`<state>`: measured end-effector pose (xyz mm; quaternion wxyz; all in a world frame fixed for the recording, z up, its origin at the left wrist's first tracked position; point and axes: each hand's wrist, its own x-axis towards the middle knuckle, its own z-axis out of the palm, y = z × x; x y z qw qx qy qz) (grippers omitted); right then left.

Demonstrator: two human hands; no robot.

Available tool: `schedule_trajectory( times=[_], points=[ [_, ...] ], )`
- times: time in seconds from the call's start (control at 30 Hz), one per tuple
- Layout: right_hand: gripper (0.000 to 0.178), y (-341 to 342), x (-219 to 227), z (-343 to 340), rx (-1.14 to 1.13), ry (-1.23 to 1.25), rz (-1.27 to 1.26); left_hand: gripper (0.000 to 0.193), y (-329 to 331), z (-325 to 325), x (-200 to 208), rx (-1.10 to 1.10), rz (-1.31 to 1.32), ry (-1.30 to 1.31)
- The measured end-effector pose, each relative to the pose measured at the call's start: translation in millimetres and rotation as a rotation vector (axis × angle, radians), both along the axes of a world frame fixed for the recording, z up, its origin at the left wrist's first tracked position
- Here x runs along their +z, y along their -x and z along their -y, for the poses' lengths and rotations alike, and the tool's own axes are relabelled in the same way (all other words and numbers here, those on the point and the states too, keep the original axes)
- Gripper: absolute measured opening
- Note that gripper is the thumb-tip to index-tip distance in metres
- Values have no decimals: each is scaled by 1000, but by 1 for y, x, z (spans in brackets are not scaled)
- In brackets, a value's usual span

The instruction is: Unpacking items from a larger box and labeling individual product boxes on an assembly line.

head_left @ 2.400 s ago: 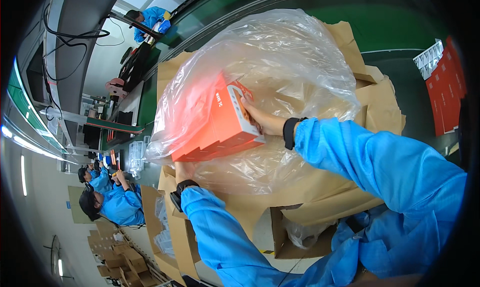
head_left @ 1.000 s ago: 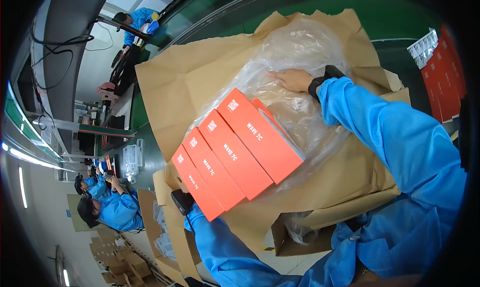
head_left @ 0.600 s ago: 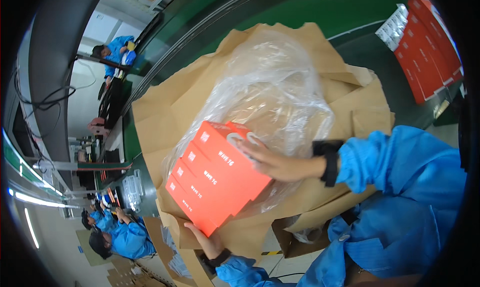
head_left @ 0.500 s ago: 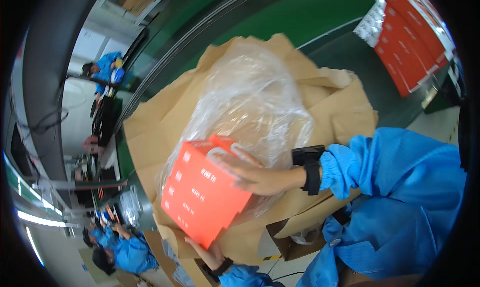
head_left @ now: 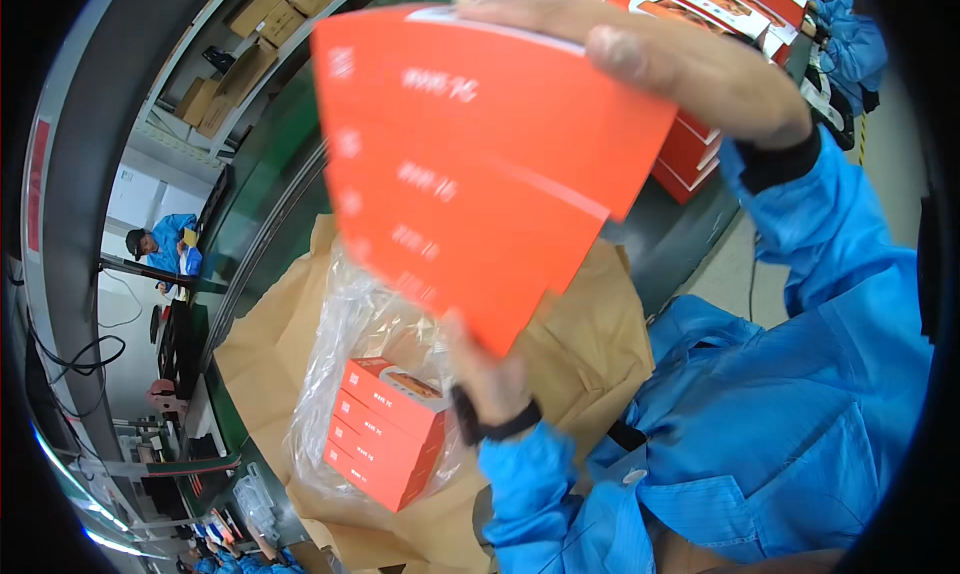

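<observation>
A stack of several orange-red cardboard boxes (head_left: pixel 470 164) is raised close in front of me, tilted and a little blurred. My right hand (head_left: pixel 700 69) lies over its top far end, fingers pressed along the upper edge. From below, my left hand (head_left: pixel 490 374) supports the lower corner, with its fingers partly hidden. Below the held stack, a smaller-looking stack of orange-red boxes (head_left: pixel 388 436) sits on a clear plastic bag (head_left: pixel 322 374). Creased brown paper (head_left: pixel 270 319) spreads under the plastic.
More orange-red boxes (head_left: pixel 690 164) are stacked on the dark green bench at the upper right, and a co-worker's blue sleeve (head_left: pixel 850 39) shows beside them. A shelf at the upper left holds brown cartons (head_left: pixel 215 104). Another person (head_left: pixel 165 246) in blue works farther off at the left.
Earlier, both hands held a box stack low over the plastic. Now they hold a stack higher and nearer to me, and another stack shows on the plastic. The view has shifted.
</observation>
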<state>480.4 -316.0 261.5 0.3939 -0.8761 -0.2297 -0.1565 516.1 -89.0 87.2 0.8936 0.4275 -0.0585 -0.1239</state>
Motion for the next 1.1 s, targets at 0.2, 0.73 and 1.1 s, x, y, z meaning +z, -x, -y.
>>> schedule_trajectory(
  times=[0.2, 0.73, 1.1],
  points=[
    [57, 31, -40, 24, -372, 827, 40, 59, -5, 138, -98, -481, -232, 252],
    [61, 29, -120, 27, -648, 956, 22, 40, 42, 141, -64, -279, 462, -557],
    [47, -68, -195, -208, 638, -237, -738, 35, 6, -337, -63, 806, 77, -1292]
  ],
)
